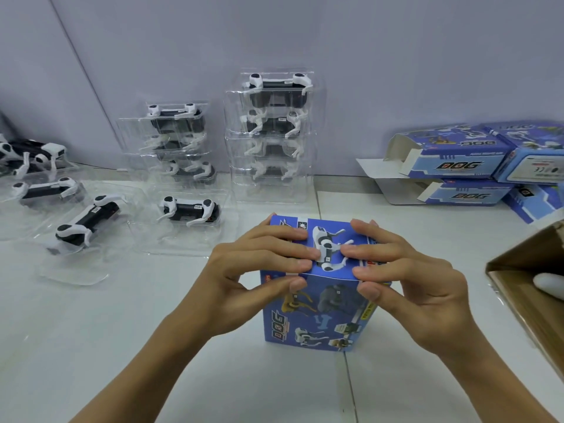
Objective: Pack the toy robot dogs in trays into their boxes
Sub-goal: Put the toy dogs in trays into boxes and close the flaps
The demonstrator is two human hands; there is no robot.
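A blue toy dog box (317, 315) stands on end on the white table, in front of me. My left hand (253, 276) lies over its top flap from the left, fingers straight across the flap and thumb against the front face. My right hand (409, 285) does the same from the right. Both press the closed top flap; the box contents are hidden. A black and white robot dog in a clear tray (189, 210) lies behind the box to the left. Two stacks of trayed dogs (271, 129) stand against the wall.
Several loose dogs in trays (87, 221) lie at the far left. Blue boxes with open flaps (457, 166) are piled at the back right. An open brown carton (531, 285) juts in at the right edge. A purple wall closes the back.
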